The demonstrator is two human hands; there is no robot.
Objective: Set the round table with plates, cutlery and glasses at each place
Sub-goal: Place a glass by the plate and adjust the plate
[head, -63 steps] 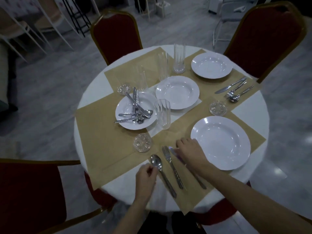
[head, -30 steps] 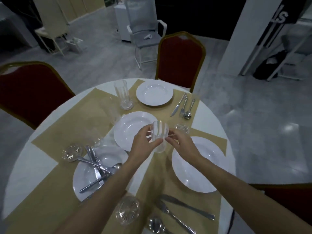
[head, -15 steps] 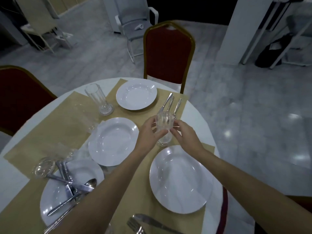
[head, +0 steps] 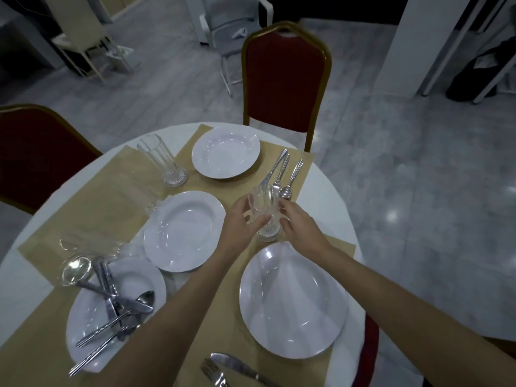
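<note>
My left hand (head: 241,222) and my right hand (head: 300,226) both grip a clear ribbed glass (head: 264,208), upright, its base on or just above a small glass coaster (head: 267,236) beyond the near white plate (head: 293,300). A knife and fork (head: 231,368) lie left of that plate at the bottom edge. The far plate (head: 226,152) has a knife, fork and spoon (head: 282,174) on its right. A middle plate (head: 183,231) is bare. The left plate (head: 92,317) carries several loose pieces of cutlery (head: 114,311).
A tall glass (head: 163,160) stands left of the far plate, and more clear glasses (head: 75,263) lie or stand near the left plate. Tan placemats (head: 92,196) cover the white round table (head: 329,202). Red chairs stand behind (head: 284,79) and to the left (head: 36,155).
Both hands left the cutlery at the near place, picked up a glass from the middle, and carried it right and down onto the coaster above the near plate. The camera view turned.
</note>
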